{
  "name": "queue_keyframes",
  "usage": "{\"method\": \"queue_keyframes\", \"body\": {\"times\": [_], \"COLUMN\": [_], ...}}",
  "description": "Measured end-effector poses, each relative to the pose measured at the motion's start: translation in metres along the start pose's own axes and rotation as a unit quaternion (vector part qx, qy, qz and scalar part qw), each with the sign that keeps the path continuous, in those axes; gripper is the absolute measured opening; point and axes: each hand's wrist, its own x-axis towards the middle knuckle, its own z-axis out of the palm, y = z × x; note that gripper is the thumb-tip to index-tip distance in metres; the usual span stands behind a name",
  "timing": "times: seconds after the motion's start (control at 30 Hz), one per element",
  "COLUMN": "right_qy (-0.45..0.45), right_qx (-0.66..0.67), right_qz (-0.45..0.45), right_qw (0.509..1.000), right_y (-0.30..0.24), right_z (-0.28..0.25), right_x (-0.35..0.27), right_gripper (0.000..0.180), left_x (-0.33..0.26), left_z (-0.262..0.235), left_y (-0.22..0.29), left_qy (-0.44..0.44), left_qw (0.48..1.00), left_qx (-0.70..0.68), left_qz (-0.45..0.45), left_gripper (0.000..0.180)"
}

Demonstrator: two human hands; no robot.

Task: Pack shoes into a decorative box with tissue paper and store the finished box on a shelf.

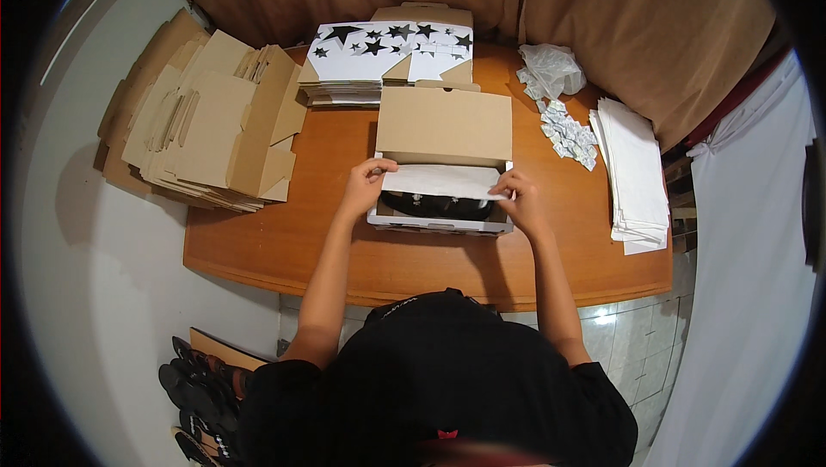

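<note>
An open cardboard shoebox (445, 127) stands at the middle of the table, its brown lid raised at the far side. Inside lie black sandals (439, 205) with small shiny ornaments; their far part is hidden under a sheet of white tissue paper (440, 179). My left hand (368, 185) pinches the sheet's left end at the box's left rim. At the opposite end, the fingers of my right hand (520, 199) are closed on the sheet's near right corner. Between both hands the paper is stretched across the box.
Folded brown cartons (202, 136) are stacked on the left, and star-printed white flat boxes (370, 50) at the back. Small white packets (568, 134) lie near a clear plastic bag (552, 71). A paper stack (632, 170) sits far right; several dark sandals (202, 390) are lower left.
</note>
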Motion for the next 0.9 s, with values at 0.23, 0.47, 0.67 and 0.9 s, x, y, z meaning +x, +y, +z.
{"method": "queue_keyframes", "body": {"times": [0.23, 0.47, 0.67, 0.9], "right_qy": [-0.02, 0.13, 0.197, 0.184], "right_qx": [0.032, 0.14, 0.152, 0.009], "right_qz": [0.089, 0.222, 0.174, 0.106], "right_qw": [0.995, 0.956, 0.953, 0.977], "right_y": [0.009, 0.026, 0.035, 0.028], "right_z": [0.011, 0.031, 0.032, 0.027], "right_x": [-0.017, -0.014, -0.016, -0.03], "right_gripper": [0.017, 0.025, 0.029, 0.029], "left_x": [-0.013, -0.015, -0.018, -0.029], "left_z": [-0.01, 0.009, 0.009, 0.005], "left_y": [0.013, 0.027, 0.034, 0.027], "left_qy": [-0.052, 0.06, 0.048, -0.009], "left_qw": [0.976, 0.986, 0.988, 0.977], "left_qx": [-0.081, -0.103, -0.055, 0.211], "left_qz": [-0.198, -0.116, -0.139, -0.034], "left_gripper": [0.031, 0.033, 0.041, 0.033]}}
